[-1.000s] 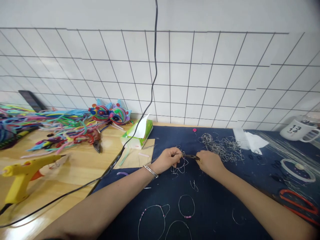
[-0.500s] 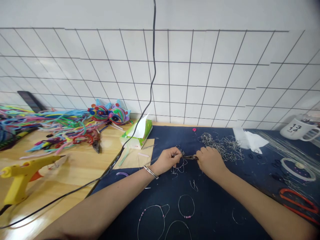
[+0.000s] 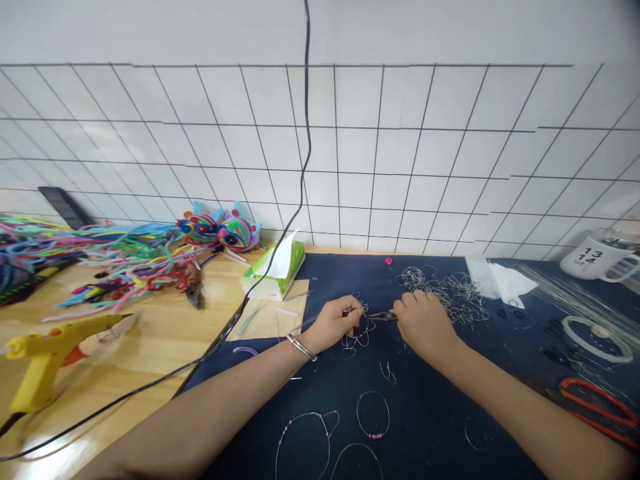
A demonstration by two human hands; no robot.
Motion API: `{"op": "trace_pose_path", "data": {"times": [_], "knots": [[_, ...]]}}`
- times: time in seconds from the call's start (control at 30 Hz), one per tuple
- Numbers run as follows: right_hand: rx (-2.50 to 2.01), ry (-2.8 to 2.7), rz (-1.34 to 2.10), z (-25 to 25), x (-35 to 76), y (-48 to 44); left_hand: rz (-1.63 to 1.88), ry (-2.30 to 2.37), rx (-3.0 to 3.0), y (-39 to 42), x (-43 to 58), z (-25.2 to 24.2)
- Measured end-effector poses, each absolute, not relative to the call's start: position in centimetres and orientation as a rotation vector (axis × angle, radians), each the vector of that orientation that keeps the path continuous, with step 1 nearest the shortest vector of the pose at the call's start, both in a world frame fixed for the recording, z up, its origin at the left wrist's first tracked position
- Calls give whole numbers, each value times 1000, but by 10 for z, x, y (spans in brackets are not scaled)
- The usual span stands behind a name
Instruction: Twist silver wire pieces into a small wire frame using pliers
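Observation:
My right hand (image 3: 424, 321) is closed round a pair of pliers (image 3: 383, 316), whose jaws point left toward my other hand. Thin silver wire (image 3: 311, 319) is pinched between the thumb and fingers of my left hand (image 3: 336, 323), and it trails off to the left. The plier tips meet the wire close to my left fingertips; their exact grip is too small to tell. Just below lies a bent wire piece with pink beads (image 3: 358, 335). Nearer to me on the dark mat are a beaded wire ring (image 3: 373, 415) and a larger beaded wire loop (image 3: 303, 440).
A tangled wire heap (image 3: 450, 293) lies behind my right hand. Left are a tissue box (image 3: 275, 275), a yellow glue gun (image 3: 45, 363) and colourful pipe cleaners (image 3: 130, 250). A black cable (image 3: 303, 180) hangs across. Right are a white mug (image 3: 590, 257) and orange-handled scissors (image 3: 597, 403).
The pliers have turned slightly in my right hand, their tips still near my left fingers. My left hand has barely moved, and the view has tilted a little.

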State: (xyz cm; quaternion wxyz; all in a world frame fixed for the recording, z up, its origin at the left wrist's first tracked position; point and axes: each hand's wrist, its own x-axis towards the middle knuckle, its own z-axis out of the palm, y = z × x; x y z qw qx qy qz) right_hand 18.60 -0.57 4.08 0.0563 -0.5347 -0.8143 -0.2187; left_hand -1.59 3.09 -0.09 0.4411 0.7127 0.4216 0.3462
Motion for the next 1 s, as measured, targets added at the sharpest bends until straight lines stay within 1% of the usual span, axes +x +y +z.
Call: {"op": "trace_pose_path", "data": {"times": [0.33,0.6,1.0], "knots": [[-1669,-2370,-703,40,185,-4,942,1072,1786,26,-14,6],[-1673,-2318,-740,41,183,-3,991,1076,1775,26,-11,2],[-1737,-2372,-586,34,183,0,971,1061,1785,26,-10,0]]}}
